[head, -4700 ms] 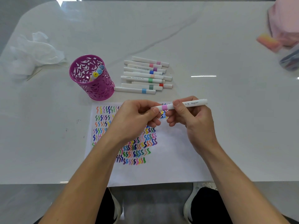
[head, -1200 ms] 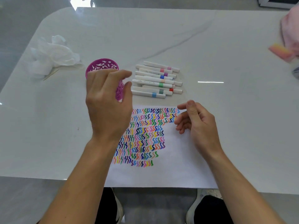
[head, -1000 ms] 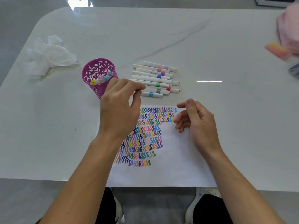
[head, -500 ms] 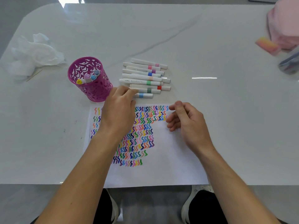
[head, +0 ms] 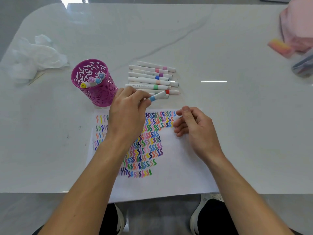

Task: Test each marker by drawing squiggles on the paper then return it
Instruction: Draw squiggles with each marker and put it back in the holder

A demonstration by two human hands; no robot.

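My left hand (head: pixel 127 112) pinches a white marker with a light blue band (head: pixel 156 97), lifted at an angle just in front of the row of markers (head: pixel 152 78) lying on the table. A purple cut-out pen cup (head: pixel 94 82) to the left holds several capped markers. The white paper (head: pixel 177 167) in front of me is covered with rows of coloured squiggles. My right hand (head: pixel 194 131) rests on the paper's upper right part, fingers loosely curled, holding nothing.
A crumpled white tissue (head: pixel 37 58) lies at the far left. At the far right are a pink cloth (head: pixel 298 26), a pink-orange block (head: pixel 279 47) and a clear pouch (head: pixel 303 65). The near table edge (head: pixel 50 193) runs across the bottom.
My left hand left the cup, where the pink-banded marker now stands, reached to the marker row and picked up the blue-banded marker. My right hand stayed on the paper.
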